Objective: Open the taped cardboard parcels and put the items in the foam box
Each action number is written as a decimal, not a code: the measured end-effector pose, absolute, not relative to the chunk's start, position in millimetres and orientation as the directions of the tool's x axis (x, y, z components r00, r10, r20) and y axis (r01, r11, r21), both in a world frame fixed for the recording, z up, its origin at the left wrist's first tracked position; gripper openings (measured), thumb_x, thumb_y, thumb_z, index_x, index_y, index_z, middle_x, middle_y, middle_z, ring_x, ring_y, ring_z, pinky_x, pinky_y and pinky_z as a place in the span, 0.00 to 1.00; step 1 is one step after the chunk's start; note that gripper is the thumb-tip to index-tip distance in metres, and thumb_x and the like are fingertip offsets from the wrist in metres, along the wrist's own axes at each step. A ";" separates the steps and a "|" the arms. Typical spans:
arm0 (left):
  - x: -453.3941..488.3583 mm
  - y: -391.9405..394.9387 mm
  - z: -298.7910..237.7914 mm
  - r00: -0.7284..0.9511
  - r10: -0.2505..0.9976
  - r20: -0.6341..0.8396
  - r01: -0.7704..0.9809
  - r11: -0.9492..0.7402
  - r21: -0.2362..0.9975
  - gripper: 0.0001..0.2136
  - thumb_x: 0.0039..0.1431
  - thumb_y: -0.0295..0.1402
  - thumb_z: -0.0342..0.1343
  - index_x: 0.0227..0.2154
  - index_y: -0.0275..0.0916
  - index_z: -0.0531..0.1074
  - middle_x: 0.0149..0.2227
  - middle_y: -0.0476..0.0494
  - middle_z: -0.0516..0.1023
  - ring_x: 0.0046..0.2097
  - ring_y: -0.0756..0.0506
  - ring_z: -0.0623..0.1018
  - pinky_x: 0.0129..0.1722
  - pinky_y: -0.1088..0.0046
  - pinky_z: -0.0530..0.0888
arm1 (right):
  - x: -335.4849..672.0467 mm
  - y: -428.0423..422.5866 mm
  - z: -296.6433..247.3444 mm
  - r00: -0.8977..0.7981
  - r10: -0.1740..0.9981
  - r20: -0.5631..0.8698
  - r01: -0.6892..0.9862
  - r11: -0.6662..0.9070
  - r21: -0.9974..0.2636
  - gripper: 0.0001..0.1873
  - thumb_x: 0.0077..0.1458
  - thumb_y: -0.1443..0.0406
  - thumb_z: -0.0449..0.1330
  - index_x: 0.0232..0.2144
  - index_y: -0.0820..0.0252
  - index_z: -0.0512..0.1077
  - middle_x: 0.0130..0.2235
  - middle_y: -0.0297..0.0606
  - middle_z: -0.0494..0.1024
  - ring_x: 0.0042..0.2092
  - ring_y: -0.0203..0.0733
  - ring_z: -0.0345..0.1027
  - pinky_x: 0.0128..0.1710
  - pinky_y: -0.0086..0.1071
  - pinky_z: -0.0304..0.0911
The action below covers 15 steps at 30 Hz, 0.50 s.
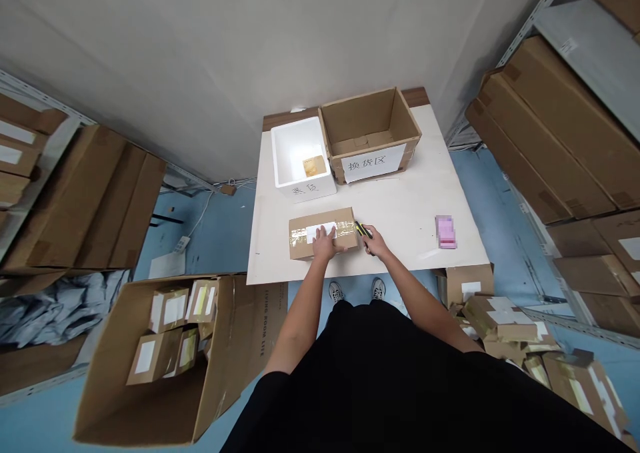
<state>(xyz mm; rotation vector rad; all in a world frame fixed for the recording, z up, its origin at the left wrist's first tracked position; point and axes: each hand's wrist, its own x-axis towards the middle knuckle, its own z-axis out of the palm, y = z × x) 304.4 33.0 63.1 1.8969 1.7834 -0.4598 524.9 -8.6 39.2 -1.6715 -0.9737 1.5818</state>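
Observation:
A taped cardboard box [299, 234] with a white label on top lies near the front of the white table [400, 203]. My left hand [325, 242] rests on the box top with its fingers spread over the label. In my right hand [376, 242] is a black and yellow utility knife [363, 230], its tip at the right end of the box. Whether the blade touches the tape is too small to tell.
Behind the box stand a white foam bin [310, 192] with a small carton [314, 166] inside and an open cardboard box [413, 143]. A pink packet [446, 232] lies at right. A large carton [120, 353] of parcels stands on the floor at left; parcels [505, 316] are heaped at right.

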 end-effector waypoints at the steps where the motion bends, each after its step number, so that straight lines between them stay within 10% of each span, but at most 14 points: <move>1: 304.3 32.7 62.9 0.090 0.826 -0.556 0.992 -0.025 0.123 0.55 0.53 0.68 0.62 0.78 0.51 0.49 0.80 0.33 0.39 0.79 0.29 0.42 0.74 0.46 0.54 | 526.3 -10.2 37.8 -0.010 0.851 -0.526 0.043 -0.525 -0.850 0.31 0.62 0.56 0.58 0.66 0.52 0.63 0.25 0.21 0.68 0.18 0.33 0.60 0.19 0.25 0.59; 15: 304.5 31.4 54.6 0.089 0.850 -0.519 0.989 -0.013 0.147 0.52 0.55 0.64 0.64 0.76 0.50 0.52 0.80 0.33 0.42 0.79 0.27 0.42 0.73 0.45 0.53 | 560.2 -35.9 36.1 -0.186 0.833 -0.521 0.103 -0.511 -0.854 0.29 0.58 0.61 0.62 0.62 0.50 0.69 0.23 0.21 0.69 0.16 0.31 0.59 0.17 0.23 0.56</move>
